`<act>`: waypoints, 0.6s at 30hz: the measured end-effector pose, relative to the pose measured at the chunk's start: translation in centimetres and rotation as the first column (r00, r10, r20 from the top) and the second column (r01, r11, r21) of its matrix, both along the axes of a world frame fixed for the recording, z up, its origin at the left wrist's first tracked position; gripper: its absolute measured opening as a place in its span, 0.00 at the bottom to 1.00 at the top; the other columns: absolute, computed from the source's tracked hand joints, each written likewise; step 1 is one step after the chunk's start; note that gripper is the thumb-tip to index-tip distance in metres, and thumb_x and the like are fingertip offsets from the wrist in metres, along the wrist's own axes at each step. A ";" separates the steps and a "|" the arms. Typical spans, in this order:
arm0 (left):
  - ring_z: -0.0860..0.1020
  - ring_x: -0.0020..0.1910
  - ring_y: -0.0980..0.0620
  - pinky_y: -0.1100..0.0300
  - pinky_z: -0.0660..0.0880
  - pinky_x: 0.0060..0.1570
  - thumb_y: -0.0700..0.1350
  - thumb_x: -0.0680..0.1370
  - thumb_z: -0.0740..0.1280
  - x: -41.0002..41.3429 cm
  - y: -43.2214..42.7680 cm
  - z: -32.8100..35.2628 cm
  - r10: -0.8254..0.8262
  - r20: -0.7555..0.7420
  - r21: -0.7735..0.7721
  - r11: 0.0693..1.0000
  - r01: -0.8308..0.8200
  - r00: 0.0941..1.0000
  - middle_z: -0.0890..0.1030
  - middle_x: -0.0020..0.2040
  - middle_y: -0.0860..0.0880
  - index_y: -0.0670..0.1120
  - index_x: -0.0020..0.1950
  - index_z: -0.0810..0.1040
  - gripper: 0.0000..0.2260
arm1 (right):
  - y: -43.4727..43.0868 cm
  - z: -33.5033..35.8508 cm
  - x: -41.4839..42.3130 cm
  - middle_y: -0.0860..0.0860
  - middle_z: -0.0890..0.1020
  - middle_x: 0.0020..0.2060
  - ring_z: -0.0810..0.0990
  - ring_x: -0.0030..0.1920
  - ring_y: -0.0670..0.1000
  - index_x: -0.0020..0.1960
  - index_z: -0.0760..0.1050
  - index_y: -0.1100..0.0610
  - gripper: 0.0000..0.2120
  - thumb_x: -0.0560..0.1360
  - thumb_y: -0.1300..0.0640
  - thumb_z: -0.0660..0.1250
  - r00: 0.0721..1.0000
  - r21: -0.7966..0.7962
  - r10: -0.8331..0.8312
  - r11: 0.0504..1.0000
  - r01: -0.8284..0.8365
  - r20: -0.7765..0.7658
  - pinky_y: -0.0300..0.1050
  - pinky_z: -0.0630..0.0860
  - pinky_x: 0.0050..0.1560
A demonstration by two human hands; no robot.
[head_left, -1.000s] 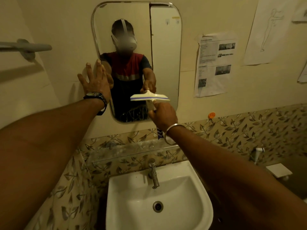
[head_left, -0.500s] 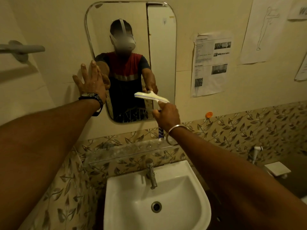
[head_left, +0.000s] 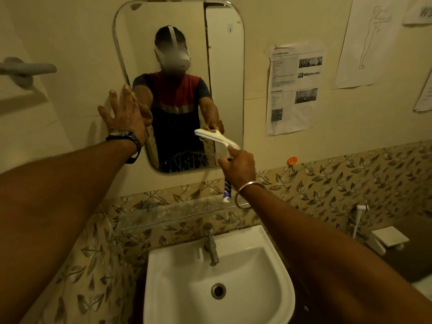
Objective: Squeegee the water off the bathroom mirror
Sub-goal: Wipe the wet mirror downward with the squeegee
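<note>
Both hands reach to the mirror [head_left: 224,66]. Right hand [head_left: 238,164] curls around the handle of the white squeegee [head_left: 217,137], which sits just above its knuckles, before the glass's lower right part. Its blade runs crosswise, slanting down from left to right; whether it touches the glass cannot be told. Left hand [head_left: 124,115] lies open, fingers spread straight, against the mirror's left edge.

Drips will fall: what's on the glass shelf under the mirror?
A blue-and-white tube stands on the glass shelf; its top is hidden behind the right hand. The wrist covers the shelf's right end.
</note>
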State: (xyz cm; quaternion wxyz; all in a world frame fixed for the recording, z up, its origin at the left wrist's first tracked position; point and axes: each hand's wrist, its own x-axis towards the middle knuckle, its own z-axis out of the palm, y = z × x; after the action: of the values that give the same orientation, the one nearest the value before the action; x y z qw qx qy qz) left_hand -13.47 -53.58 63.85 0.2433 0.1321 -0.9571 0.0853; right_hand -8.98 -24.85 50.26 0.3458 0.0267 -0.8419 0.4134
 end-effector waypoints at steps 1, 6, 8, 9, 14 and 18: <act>0.38 0.82 0.37 0.28 0.47 0.75 0.38 0.72 0.74 0.0 0.0 0.0 -0.003 -0.006 0.002 1.000 0.003 1.000 0.34 0.83 0.50 0.46 0.84 0.42 0.51 | 0.6 0.5 -0.2 0.48 0.82 0.36 0.81 0.35 0.49 0.64 0.81 0.54 0.20 0.73 0.49 0.69 0.999 -0.024 -0.025 0.999 0.024 -0.022 0.46 0.82 0.37; 0.38 0.82 0.37 0.29 0.47 0.76 0.36 0.72 0.73 0.1 0.1 -0.2 -0.012 -0.015 -0.001 1.000 0.012 1.000 0.36 0.83 0.50 0.46 0.84 0.43 0.50 | 0.7 -0.5 -0.6 0.51 0.82 0.34 0.80 0.34 0.52 0.66 0.81 0.55 0.22 0.74 0.51 0.69 0.999 -0.064 -0.024 0.998 0.026 0.030 0.47 0.81 0.35; 0.38 0.82 0.37 0.29 0.47 0.76 0.38 0.73 0.73 0.1 0.2 -0.2 -0.005 -0.008 0.001 1.000 0.005 1.000 0.35 0.83 0.50 0.46 0.84 0.43 0.49 | -0.3 -2.0 -0.1 0.47 0.79 0.32 0.79 0.32 0.48 0.64 0.81 0.55 0.20 0.74 0.51 0.70 0.997 -0.067 0.011 0.998 -0.006 0.075 0.43 0.79 0.32; 0.38 0.82 0.37 0.29 0.48 0.76 0.38 0.73 0.73 0.2 0.2 -0.1 -0.001 -0.007 -0.002 1.000 0.001 1.000 0.35 0.83 0.50 0.46 0.84 0.44 0.49 | -0.7 -2.6 0.2 0.46 0.79 0.32 0.79 0.32 0.47 0.63 0.82 0.55 0.19 0.74 0.51 0.70 0.995 -0.073 0.032 0.997 -0.025 0.094 0.44 0.79 0.33; 0.39 0.81 0.36 0.28 0.50 0.75 0.39 0.77 0.69 0.3 0.0 0.1 0.000 -0.004 -0.027 1.000 0.000 1.000 0.36 0.83 0.48 0.45 0.84 0.44 0.44 | 0.5 -1.9 -0.2 0.51 0.83 0.35 0.82 0.36 0.52 0.65 0.81 0.55 0.20 0.75 0.51 0.70 0.998 -0.113 0.007 0.994 -0.001 0.056 0.48 0.82 0.37; 0.39 0.82 0.36 0.28 0.50 0.76 0.38 0.77 0.69 0.3 0.1 -0.1 -0.006 -0.019 -0.025 1.000 0.005 1.000 0.36 0.83 0.48 0.45 0.84 0.45 0.43 | 1.9 -0.9 -1.0 0.52 0.83 0.36 0.81 0.37 0.53 0.68 0.79 0.56 0.22 0.75 0.52 0.70 0.998 -0.132 -0.035 0.990 0.042 0.055 0.49 0.81 0.38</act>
State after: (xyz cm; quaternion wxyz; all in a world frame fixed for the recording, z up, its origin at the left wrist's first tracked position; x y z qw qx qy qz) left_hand -13.12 -53.44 63.72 0.2541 0.1272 -0.9540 0.0952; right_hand -9.98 -22.95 49.38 0.3325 -0.0237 -0.8217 0.4623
